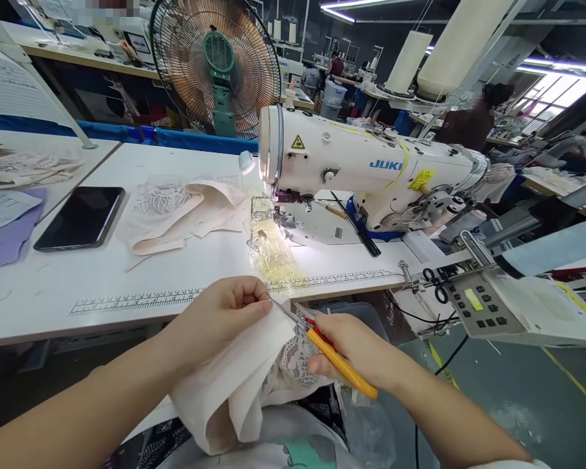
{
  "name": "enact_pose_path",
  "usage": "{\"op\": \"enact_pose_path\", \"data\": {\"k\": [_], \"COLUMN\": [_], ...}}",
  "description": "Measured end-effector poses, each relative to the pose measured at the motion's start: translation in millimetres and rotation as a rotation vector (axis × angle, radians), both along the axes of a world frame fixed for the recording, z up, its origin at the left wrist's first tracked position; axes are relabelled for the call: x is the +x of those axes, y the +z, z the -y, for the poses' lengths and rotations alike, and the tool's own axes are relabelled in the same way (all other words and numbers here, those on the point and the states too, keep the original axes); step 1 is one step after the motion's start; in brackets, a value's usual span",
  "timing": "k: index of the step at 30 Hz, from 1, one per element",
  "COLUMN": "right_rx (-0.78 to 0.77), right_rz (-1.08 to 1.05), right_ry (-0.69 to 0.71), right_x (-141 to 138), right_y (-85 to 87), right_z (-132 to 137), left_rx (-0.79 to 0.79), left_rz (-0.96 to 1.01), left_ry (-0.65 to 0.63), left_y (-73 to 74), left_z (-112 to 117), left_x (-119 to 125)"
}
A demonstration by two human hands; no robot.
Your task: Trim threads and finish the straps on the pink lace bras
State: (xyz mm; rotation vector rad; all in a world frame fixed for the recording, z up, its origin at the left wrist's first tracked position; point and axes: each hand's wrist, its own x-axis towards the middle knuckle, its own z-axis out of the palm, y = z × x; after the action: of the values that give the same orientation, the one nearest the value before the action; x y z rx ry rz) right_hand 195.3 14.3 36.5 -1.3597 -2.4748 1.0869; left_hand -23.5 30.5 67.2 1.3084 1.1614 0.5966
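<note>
- Pinching the cloth (219,378) by its upper edge, the left hand (241,306) has thumb and fingers closed on it.
- The cloth hangs at six o'clock from that hand, over the lap, its lace (297,357) towards five o'clock.
- Wrapped round the orange handles of the snips (342,363), the right hand (346,345) grips them firmly; their blades point to ten o'clock — the tip right by the left fingertips. Whether the blades are cutting, I cannot tell.
- Beyond the hands, on the table (185,270), a ruler (137,303) runs along the near edge.
- From the left hand: the phone (81,218) lies at ten o'clock, a folded piece (185,212) with lace at eleven, the fan (219,65) at twelve.
- From the right hand: the sewing machine (342,153) and a screwdriver (359,228) stand around twelve — the control box (488,312) nearer three.
</note>
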Motion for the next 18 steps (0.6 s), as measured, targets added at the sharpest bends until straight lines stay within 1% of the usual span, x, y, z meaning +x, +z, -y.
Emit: {"op": "enact_pose_path", "data": {"k": [4, 10, 12, 14, 16, 18], "right_rx": [-0.026, 0.004, 0.018, 0.05, 0.081, 0.039], "right_rz": [0.002, -0.008, -0.033, -0.125, -0.317, -0.555], "right_ry": [-0.025, -0.044, -0.098, -0.201, -0.276, -0.255], "right_x": [-1, -1, 1, -1, -8, -20], "right_y": [-1.3, -8.9, -10.3, -10.6, -11.1, -12.6], "right_z": [-2, -7, -11, -18, -26, -33], "left_rx": [-0.037, -0.064, -0.045, -0.016, 0.019, 0.05], "left_rz": [0.01, 0.008, -0.011, -0.044, -0.076, -0.096], "left_ry": [0.009, 0.022, 0.003, -0.033, -0.068, -0.096], "left_y": [-2.1, -3.9, -4.4, -5.8, -8.1, -11.1], "left_z": [-2, -4, -5, -6, -9, -12], "left_x": [0, -4, -6, -7, -7, -6]}}
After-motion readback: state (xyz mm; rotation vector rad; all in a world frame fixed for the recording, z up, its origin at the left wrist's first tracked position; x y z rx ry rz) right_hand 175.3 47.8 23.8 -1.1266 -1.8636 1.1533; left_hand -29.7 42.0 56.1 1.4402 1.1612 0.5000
